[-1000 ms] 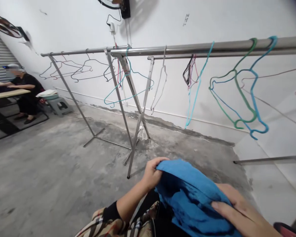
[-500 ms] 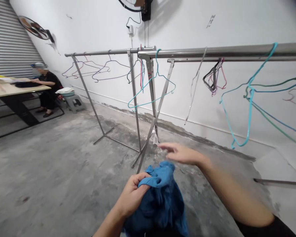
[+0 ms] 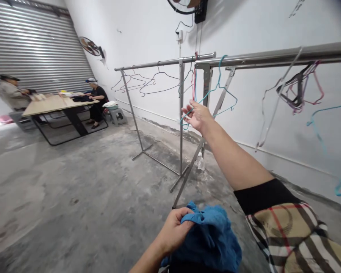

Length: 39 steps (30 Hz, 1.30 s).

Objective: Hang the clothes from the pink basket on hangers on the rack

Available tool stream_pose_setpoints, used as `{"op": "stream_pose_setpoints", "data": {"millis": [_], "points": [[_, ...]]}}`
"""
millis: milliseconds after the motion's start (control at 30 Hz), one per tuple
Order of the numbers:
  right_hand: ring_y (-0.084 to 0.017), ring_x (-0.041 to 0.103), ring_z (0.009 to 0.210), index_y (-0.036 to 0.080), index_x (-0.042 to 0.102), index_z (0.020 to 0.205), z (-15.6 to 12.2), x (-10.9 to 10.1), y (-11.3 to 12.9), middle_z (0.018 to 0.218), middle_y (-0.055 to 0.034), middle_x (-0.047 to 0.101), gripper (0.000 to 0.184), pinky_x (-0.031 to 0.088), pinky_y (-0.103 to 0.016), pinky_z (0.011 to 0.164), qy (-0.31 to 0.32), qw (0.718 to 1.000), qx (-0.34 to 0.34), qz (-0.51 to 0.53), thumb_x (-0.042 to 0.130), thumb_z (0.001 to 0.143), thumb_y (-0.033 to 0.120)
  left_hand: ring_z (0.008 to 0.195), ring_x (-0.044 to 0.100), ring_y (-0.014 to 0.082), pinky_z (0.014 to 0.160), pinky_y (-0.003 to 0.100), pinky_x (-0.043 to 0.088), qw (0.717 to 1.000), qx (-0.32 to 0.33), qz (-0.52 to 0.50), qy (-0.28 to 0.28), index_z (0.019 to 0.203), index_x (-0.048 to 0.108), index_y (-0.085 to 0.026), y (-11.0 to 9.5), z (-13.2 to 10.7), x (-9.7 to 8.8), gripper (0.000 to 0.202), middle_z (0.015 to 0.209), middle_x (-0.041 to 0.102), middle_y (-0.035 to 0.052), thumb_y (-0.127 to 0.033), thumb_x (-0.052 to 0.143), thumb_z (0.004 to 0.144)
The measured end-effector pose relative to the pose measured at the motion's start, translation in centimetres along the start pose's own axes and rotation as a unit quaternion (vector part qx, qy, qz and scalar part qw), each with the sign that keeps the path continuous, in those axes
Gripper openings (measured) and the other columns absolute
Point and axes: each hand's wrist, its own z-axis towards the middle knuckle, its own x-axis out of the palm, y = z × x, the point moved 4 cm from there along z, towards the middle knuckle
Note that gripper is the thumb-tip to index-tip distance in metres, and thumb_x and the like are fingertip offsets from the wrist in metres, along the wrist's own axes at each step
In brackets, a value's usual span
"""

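Gripping a crumpled blue fabric garment (image 3: 213, 242) low at the near edge, the left hand (image 3: 173, 232) is clenched on a top fold. The cloth looks soft, light and limp, best taken by a seam or collar. Farther off, the right hand (image 3: 197, 115), fingers spread, touches a thin teal wire hanger (image 3: 216, 91) hooked on the steel rail (image 3: 272, 57). The hanger is likely light, springy and free to swing.

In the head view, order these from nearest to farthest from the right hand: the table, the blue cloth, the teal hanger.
1. Teal hanger, at the right hand, on the rail.
2. Blue cloth, below, in the left hand.
3. Table, far left across the room.
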Motion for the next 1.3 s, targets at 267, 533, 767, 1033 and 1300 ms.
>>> {"op": "stream_pose_setpoints", "data": {"millis": [267, 533, 767, 1033, 1300], "points": [[-0.004, 0.021, 0.038, 0.028, 0.044, 0.113, -6.3, 0.0, 3.4, 0.057, 0.0111, 0.027, 0.019, 0.017, -0.012, 0.035, -0.033, 0.955, 0.155, 0.252, 0.045, 0.095, 0.033, 0.061, 0.041, 0.0092, 0.062, 0.023, 0.034, 0.999, -0.004, -0.024, -0.021, 0.069, 0.064, -0.013, 0.8, 1.2, 0.1, 0.023, 0.062, 0.049, -0.0037, -0.036, 0.065, 0.073], [-0.006, 0.029, 0.042, 0.023, 0.053, 0.106, -27.6, -6.1, -4.2, 0.055, 0.0093, 0.028, 0.037, 0.025, -0.016, 0.039, 0.023, 0.959, 0.25, 0.13, 0.056, 0.088, 0.055, 0.061, 0.041, 0.0097, 0.06, 0.023, 0.032, 0.998, 0.013, -0.029, -0.049, 0.069, 0.063, -0.014, 2.4, 3.1, 0.9, 0.022, 0.063, 0.048, -0.0031, -0.035, 0.061, 0.075], [-0.013, 0.051, 0.059, 0.021, 0.062, 0.098, -39.6, -13.9, -4.7, 0.068, 0.0005, 0.054, 0.042, 0.043, -0.024, 0.055, 0.026, 0.961, 0.262, -0.084, 0.066, 0.077, 0.056, 0.061, 0.044, 0.01, 0.062, 0.023, 0.036, 1.0, 0.012, -0.017, 0.012, 0.072, 0.064, -0.014, 3.0, 3.8, 4.8, 0.023, 0.063, 0.053, -0.0028, -0.037, 0.062, 0.076], [-0.009, 0.036, 0.051, 0.017, 0.066, 0.108, -44.9, -17.7, 1.5, 0.057, 0.0048, 0.039, 0.045, 0.03, -0.021, 0.053, 0.115, 0.931, 0.285, -0.197, 0.034, 0.097, 0.045, 0.073, 0.057, 0.0141, 0.073, 0.024, 0.045, 0.973, 0.1, 0.106, 0.178, 0.08, 0.07, -0.014, 1.1, 4.3, 12.8, 0.019, 0.072, 0.066, -0.0003, -0.031, 0.06, 0.079], [-0.012, 0.047, 0.061, 0.021, 0.054, 0.092, -52.5, -24.4, 2.2, 0.071, 0.0021, 0.056, 0.023, 0.04, -0.026, 0.064, -0.153, 0.864, 0.351, -0.327, 0.059, 0.082, 0.041, 0.074, 0.061, 0.015, 0.073, 0.025, 0.046, 0.945, 0.142, 0.129, 0.265, 0.087, 0.072, -0.014, -0.6, 3.3, 21.3, 0.027, 0.078, 0.07, 0.0026, -0.037, 0.06, 0.08]]}}
